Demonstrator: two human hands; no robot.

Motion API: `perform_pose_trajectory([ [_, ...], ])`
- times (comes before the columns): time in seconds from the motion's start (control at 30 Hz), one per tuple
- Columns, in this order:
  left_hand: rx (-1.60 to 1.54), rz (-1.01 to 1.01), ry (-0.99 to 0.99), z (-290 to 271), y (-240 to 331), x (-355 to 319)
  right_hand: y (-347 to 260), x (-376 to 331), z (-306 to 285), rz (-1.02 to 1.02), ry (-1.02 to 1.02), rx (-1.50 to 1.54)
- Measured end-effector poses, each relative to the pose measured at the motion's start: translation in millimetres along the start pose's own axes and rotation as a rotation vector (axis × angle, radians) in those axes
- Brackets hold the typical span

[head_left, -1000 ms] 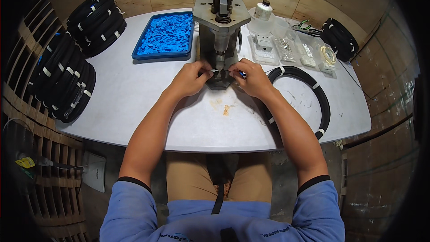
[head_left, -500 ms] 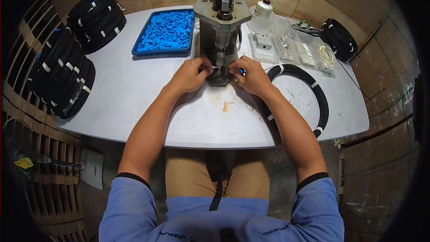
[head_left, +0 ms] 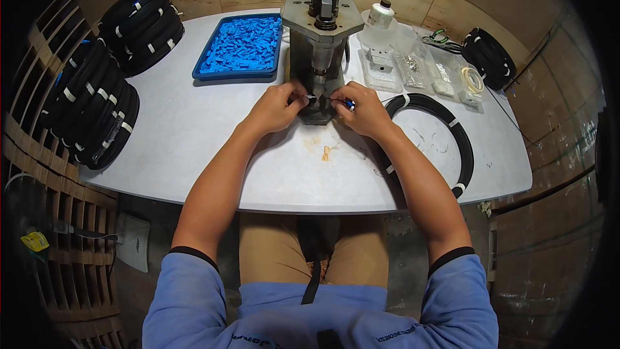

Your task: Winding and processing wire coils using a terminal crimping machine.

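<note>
My left hand (head_left: 279,107) is at the left side of a metal press (head_left: 323,16), thumb and forefinger pinched on a small silvery piece (head_left: 310,97) beneath the press's ram. Across from it, my right hand (head_left: 359,110) is closed on a thin black cable, its thumb and forefinger near the die. A small blue part (head_left: 349,103) shows between the fingers of that hand. The exact shape of the small pieces is too fine to make out, and my fingers partly cover them.
A dark tray (head_left: 237,76) of blue plastic pieces stands left of the press. Black cable coils (head_left: 139,29) are stacked at far left; another coil (head_left: 462,145) lies by my right forearm. A white bottle (head_left: 381,15) and plastic bags of small parts (head_left: 412,70) sit at back right.
</note>
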State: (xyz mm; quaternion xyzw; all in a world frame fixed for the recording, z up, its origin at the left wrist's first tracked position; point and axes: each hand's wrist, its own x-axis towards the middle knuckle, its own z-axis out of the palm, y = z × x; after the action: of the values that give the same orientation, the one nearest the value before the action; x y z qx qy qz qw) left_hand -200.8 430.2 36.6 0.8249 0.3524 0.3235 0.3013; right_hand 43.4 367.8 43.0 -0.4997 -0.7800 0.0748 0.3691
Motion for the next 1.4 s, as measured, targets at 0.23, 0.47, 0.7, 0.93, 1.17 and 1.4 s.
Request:
perform_pose_trajectory([
  [0.23, 0.024, -0.014, -0.012, -1.5, 3.3, 1.5, 0.5, 0.1, -1.8, 0.027, -0.032, 0.011],
  [0.47, 0.017, 0.003, -0.013, -0.4, 0.0, 1.6, 0.1, 2.3, -2.1, 0.027, -0.035, 0.029],
  [0.7, 0.044, -0.010, -0.013, -0.2, 2.5, -0.5, -1.1, 2.0, -0.3, 0.026, -0.033, 0.018],
  [0.93, 0.050, 0.014, -0.011, 0.1, -0.7, -0.3, -2.8, 2.1, -0.9, 0.040, -0.041, 0.020],
  [1.17, 0.062, 0.022, -0.001, 1.2, -1.8, 0.0, 0.5, 1.8, 0.9, 0.037, -0.032, 0.006],
  [1.4, 0.053, 0.030, -0.001, 0.9, -2.3, 0.2, -1.3, 3.1, -0.6, 0.065, -0.051, 0.023],
])
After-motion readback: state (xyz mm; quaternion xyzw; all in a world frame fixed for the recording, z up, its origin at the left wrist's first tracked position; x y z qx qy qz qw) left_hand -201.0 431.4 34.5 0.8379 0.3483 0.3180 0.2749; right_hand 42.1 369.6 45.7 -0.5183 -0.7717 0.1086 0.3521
